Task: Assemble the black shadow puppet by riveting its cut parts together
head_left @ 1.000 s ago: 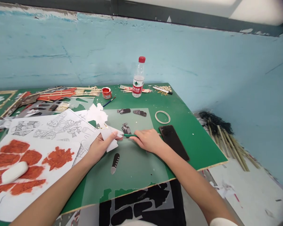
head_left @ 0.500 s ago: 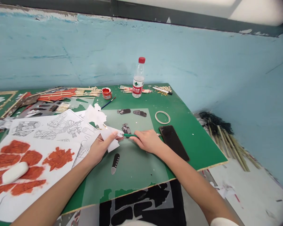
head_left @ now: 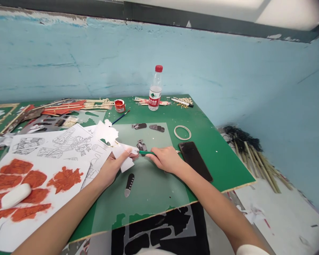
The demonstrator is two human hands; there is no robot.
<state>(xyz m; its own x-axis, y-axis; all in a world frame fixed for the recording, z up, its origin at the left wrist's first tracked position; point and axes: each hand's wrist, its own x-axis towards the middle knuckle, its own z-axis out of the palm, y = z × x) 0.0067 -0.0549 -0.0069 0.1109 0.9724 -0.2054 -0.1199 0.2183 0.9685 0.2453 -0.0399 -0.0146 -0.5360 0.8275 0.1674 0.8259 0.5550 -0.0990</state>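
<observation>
My left hand (head_left: 114, 164) pinches a cut piece of white paper (head_left: 127, 165) between thumb and fingers, over the left part of a translucent sheet (head_left: 149, 184). My right hand (head_left: 166, 158) is closed around a slim green tool (head_left: 146, 152). Its tip points left and meets the paper by my left fingertips. Whether it is a knife or a pen does not show clearly. Just beyond my hands lies a black cut-out with pale lines (head_left: 141, 144). Nearer me is a long black cut-out with a grey tip (head_left: 129, 185).
A phone (head_left: 195, 161) and a tape ring (head_left: 182, 132) lie right of my hands. A water bottle (head_left: 155, 92) and a red paint jar (head_left: 119, 106) stand at the back. Printed sheets (head_left: 66, 143) and a white oval object (head_left: 16, 195) on red-painted paper (head_left: 66, 180) are left.
Hardly anything differs: the view has shifted very slightly. Both hands keep the same grip, and the green tool's tip stays at the paper.
</observation>
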